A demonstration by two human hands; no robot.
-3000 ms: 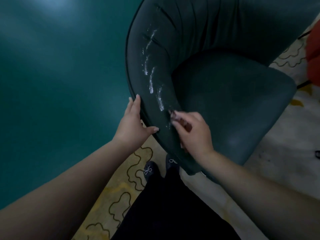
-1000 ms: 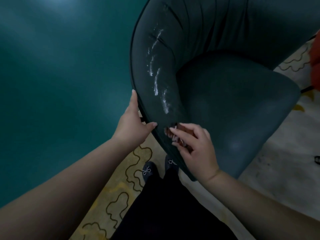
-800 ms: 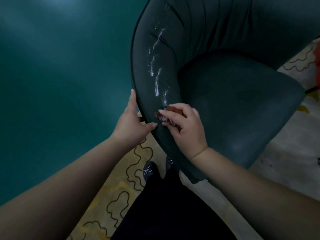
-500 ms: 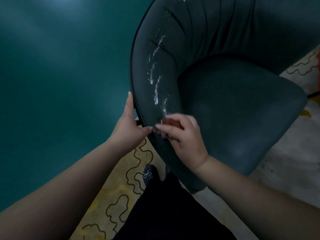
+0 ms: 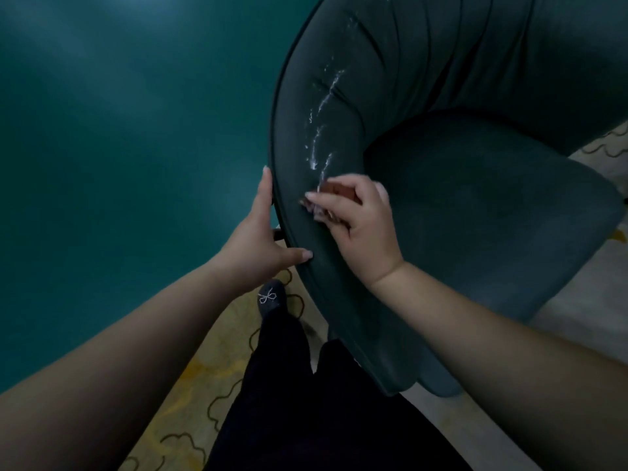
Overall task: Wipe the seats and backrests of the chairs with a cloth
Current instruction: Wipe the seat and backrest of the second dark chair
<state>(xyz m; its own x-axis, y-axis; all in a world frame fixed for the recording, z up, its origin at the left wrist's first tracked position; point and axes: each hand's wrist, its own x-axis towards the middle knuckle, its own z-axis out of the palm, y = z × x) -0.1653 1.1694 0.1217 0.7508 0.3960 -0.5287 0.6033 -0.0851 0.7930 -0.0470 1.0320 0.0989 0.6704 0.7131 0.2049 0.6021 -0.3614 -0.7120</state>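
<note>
Cloth (image 5: 317, 209) (small, bunched) sits pinched in right hand (image 5: 360, 226) against chair backrest (image 5: 339, 130); left hand (image 5: 258, 246) grips its rim.

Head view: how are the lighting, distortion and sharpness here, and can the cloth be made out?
Head view: dim and teal-tinted, with soft glare at the top left; wide-angle bending curves the chair rim; white streaks on the backrest read sharply; the small cloth in the right hand is dark and mostly hidden; the left hand gripping the rim is clear.
</note>
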